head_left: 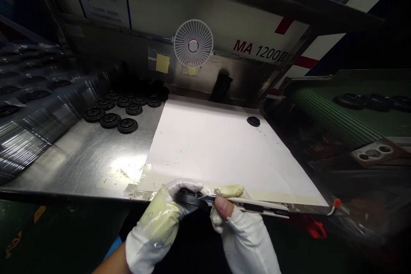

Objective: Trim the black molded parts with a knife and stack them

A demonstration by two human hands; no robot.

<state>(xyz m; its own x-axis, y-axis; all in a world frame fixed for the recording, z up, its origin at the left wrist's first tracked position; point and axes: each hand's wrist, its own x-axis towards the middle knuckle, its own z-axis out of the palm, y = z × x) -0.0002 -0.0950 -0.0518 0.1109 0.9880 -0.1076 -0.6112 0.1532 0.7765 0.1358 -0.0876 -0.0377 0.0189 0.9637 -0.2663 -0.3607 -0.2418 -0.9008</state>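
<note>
White-gloved left hand point(154, 222) on black rubber disc point(189, 199), right hand point(242, 239) with blade point(210, 198)

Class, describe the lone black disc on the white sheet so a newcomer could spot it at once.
Find the steel bench, then the white sheet covering its right side. Near the sheet's far right corner lies a small black disc. Unlike the similar discs clustered on bare steel, it sits alone on the white.

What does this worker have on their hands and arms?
The left hand wears a white fabric glove wrapped with pale yellow-green material. The right hand wears a similar white glove, with its thumb left bare. The left forearm shows no sleeve.
</note>
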